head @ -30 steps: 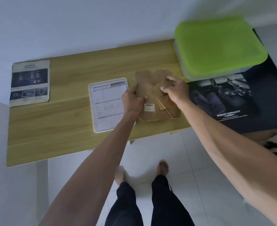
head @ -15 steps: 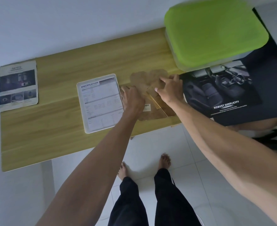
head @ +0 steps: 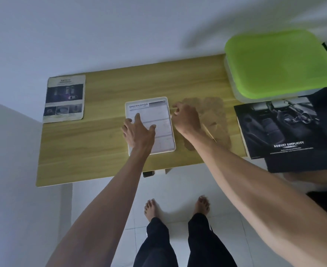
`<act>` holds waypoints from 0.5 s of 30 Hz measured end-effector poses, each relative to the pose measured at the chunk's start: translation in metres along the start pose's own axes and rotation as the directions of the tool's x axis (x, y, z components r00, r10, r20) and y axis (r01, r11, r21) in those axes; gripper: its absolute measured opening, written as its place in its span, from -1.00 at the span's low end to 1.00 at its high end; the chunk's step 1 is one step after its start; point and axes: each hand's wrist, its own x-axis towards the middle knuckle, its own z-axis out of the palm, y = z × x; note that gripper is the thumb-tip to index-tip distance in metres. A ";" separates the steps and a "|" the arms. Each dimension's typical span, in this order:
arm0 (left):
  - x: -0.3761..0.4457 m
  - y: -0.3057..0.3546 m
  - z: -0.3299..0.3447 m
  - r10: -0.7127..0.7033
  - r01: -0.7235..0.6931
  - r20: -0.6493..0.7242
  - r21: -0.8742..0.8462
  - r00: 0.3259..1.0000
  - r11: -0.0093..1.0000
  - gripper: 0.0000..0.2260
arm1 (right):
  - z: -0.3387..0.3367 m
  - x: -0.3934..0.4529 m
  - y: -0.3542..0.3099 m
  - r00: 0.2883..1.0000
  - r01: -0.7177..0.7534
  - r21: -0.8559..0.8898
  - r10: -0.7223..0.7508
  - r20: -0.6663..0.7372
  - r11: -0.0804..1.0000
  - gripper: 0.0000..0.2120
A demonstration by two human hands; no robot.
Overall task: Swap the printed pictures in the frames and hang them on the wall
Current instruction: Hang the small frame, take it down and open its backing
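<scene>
A white frame (head: 159, 112) with a "SPECIFICATION" print lies face up in the middle of the wooden table (head: 101, 143). My left hand (head: 138, 132) rests on its left half with the fingers spread. My right hand (head: 185, 118) is at the frame's right edge, fingers curled near the top right corner; whether it grips the edge is unclear. A brown backing board (head: 214, 114) lies just right of the frame, partly under my right forearm. A loose "SAFETY" print (head: 64, 98) lies at the table's far left.
A green-lidded plastic box (head: 280, 64) stands at the back right. A dark "ROBUST SIMPLICITY" brochure (head: 282, 130) overhangs the table's right end. The wall rises behind the table. My bare feet stand on white tiles below the front edge.
Both hands left the brown backing board and moved left to the white frame. My left hand now lies spread on the print, my right hand at the frame's right edge.
</scene>
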 end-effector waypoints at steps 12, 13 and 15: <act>-0.002 -0.028 -0.001 0.054 -0.054 0.055 -0.015 0.997 0.998 -0.34 | 0.046 -0.028 -0.022 0.998 -0.066 -0.079 0.066 -0.014 0.995 -0.60; -0.001 -0.029 -0.001 0.048 -0.047 0.053 -0.030 0.997 0.998 -0.34 | 0.049 -0.027 -0.022 0.996 -0.088 -0.048 0.087 -0.016 0.995 -0.56; 0.000 -0.030 -0.001 0.034 -0.031 0.045 -0.064 0.998 0.997 -0.35 | 0.053 -0.025 -0.019 0.990 -0.135 0.029 0.136 -0.028 0.990 -0.53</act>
